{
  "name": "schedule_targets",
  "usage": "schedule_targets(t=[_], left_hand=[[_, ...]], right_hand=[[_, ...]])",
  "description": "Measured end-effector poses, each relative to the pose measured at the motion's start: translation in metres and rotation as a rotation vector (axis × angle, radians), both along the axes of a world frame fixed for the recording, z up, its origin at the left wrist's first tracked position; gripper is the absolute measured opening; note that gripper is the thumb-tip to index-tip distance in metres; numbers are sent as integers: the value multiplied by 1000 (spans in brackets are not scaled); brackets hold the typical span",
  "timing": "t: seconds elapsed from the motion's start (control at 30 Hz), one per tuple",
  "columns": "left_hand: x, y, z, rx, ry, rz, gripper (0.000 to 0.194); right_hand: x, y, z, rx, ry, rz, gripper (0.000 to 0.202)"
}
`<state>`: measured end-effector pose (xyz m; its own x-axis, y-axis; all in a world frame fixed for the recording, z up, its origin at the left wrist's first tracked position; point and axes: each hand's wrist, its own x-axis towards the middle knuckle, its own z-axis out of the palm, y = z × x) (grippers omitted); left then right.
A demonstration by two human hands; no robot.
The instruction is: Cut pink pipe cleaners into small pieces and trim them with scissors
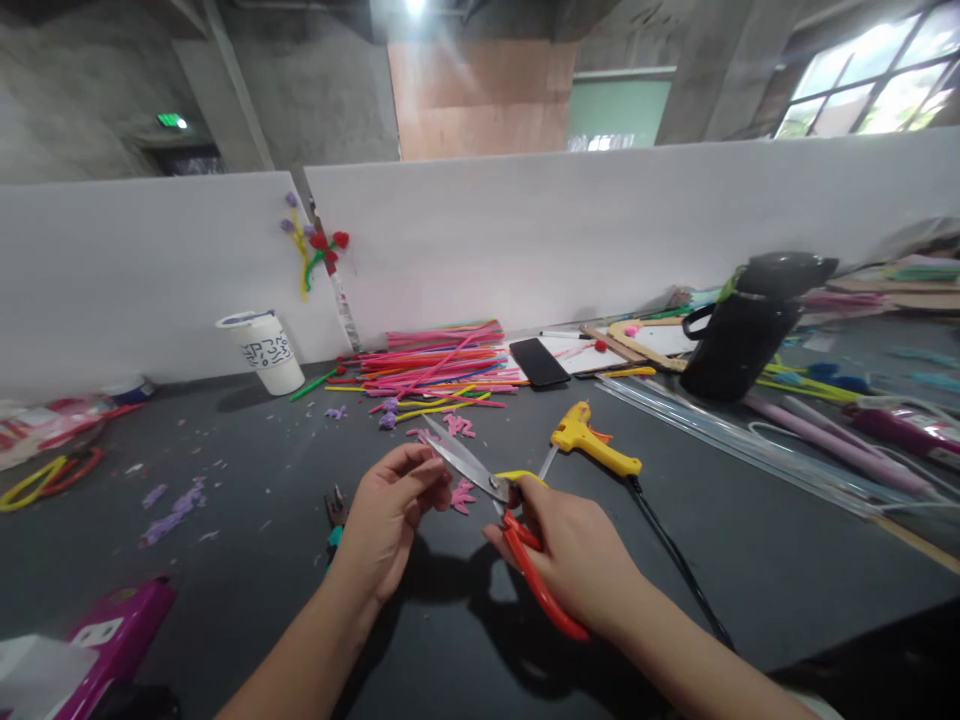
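My right hand [574, 540] is wrapped round a pair of red-handled scissors [471, 466], whose blades point up and left, slightly apart. A short yellow strip [525, 476] shows by its fingers; whether it is held cannot be told. Close to the blades, my left hand [390, 510] has its thumb and fingertips pinched together. What lies between them is hidden or too small to make out. Short pink fuzzy pieces [462, 496] lie on the dark table [285, 600] just beyond the hands. Teal-handled pliers [334, 525] rest left of my left wrist.
A yellow glue gun [592, 442] with a black cord lies to the right. Behind are a bundle of coloured pipe cleaners [435, 365], a phone [538, 362] and a white cup [262, 352]. A black jug [746, 325] stands right, beside clear sticks [720, 435].
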<state>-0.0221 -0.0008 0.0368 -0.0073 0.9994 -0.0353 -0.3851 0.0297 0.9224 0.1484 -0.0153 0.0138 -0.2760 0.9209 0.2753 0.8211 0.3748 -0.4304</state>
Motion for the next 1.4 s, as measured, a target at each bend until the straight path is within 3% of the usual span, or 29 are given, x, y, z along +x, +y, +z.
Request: schedule_targets(t=[0.2,0.57,1.4], left_hand=[[-1,-1,1,69,-5,51,3],[-2,-1,4,71,1,47,3],[-5,2,1,64,-61,23,5]], right_hand=[[-2,-2,-3,28,-119,14,38],[-1,-2,-2,94,-233,3,30],[-3,-2,-6,145,-285,-12,34]])
